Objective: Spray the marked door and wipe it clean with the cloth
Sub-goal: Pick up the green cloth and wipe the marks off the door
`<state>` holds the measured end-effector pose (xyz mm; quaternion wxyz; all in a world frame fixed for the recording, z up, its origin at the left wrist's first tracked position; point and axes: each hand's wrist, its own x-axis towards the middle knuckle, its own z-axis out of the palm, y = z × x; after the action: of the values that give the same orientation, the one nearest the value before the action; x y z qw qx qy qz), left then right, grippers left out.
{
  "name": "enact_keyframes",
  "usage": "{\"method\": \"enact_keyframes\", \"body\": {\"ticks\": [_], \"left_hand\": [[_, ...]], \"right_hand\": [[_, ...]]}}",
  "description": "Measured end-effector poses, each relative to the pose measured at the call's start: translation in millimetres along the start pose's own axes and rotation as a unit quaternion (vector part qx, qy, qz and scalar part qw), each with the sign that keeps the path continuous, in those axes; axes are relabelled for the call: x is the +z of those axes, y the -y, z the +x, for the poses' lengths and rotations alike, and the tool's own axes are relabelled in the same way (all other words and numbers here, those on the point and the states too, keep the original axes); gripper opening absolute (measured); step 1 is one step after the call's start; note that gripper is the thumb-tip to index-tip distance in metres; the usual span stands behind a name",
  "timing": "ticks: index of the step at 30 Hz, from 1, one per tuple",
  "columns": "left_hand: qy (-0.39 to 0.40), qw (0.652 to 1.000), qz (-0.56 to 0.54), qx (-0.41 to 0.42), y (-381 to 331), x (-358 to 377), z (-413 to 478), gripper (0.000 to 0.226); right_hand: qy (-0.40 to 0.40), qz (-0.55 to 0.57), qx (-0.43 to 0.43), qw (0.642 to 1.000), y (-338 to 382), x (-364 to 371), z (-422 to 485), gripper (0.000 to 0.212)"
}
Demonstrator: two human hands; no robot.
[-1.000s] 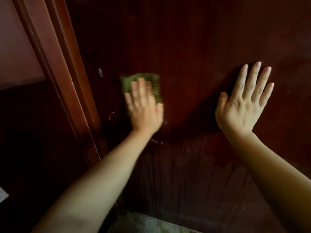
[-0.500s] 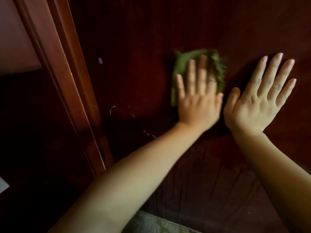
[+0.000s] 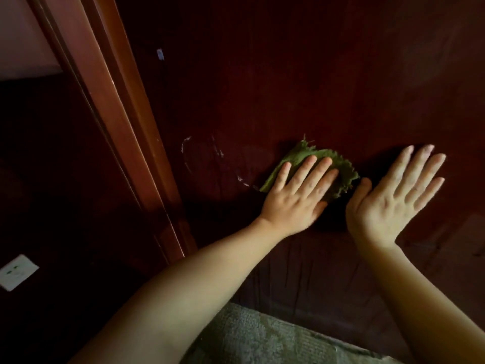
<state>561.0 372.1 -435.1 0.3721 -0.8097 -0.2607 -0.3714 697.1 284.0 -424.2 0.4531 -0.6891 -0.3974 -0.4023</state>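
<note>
On the door (image 3: 288, 74), left hand (image 3: 291, 203) presses cloth (image 3: 301, 156), edge seemingly touching right hand (image 3: 388, 203).

Indoor doorway, most likely in a home.
A dark red, glossy wooden door (image 3: 288, 74) stands beside a lighter brown moulded frame (image 3: 126, 122). A pale pink painted wall (image 3: 23, 35) shows at the upper left, and a white socket (image 3: 17, 271) sits low on the dark area left of the frame. A grey-green pile mat (image 3: 262, 337) lies at the door's foot.

left forearm (image 3: 204, 277): bare | right forearm (image 3: 412, 298): bare | left hand (image 3: 294, 206): bare | right hand (image 3: 388, 206): bare, pale nails
</note>
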Motion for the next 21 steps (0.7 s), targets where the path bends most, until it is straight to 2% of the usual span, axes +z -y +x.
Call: {"method": "enact_keyframes", "body": {"ticks": [3,5,6,8,10,11,12,14,17,21], "left_hand": [[0.028,0.999,0.001,-0.039,39,3,-22,0.077],[0.035,0.989,0.016,-0.140,77,6,-36,0.080],[0.027,0.975,0.007,-0.219,98,8,-41,0.079],[0.000,0.922,-0.050,-0.385,133,9,-42,0.070],[-0.009,0.872,-0.099,-0.479,148,8,-34,0.068],[-0.008,0.861,-0.114,-0.496,147,8,-30,0.070],[-0.010,0.861,-0.122,-0.494,141,7,-25,0.071],[-0.018,0.887,-0.116,-0.446,114,4,-17,0.066],[-0.003,0.949,-0.097,-0.301,50,-4,-6,0.062],[0.002,0.990,-0.084,-0.115,-21,-7,12,0.065]], "right_hand": [[-0.045,-0.025,0.004,0.999,-2,11,-3,0.062],[-0.051,-0.030,0.000,0.998,-6,14,-3,0.061],[-0.053,-0.032,0.002,0.998,-7,15,-4,0.061],[-0.054,-0.036,0.005,0.998,-6,16,-3,0.061],[-0.050,-0.038,0.010,0.998,-6,17,-3,0.061],[-0.048,-0.036,0.014,0.998,-6,16,-4,0.062],[-0.048,-0.034,0.018,0.998,-7,16,-5,0.063],[-0.051,-0.034,0.017,0.998,-7,14,-6,0.062],[-0.049,-0.041,0.014,0.998,-5,10,-5,0.066],[-0.063,-0.057,0.015,0.996,-3,7,-3,0.063]]}}
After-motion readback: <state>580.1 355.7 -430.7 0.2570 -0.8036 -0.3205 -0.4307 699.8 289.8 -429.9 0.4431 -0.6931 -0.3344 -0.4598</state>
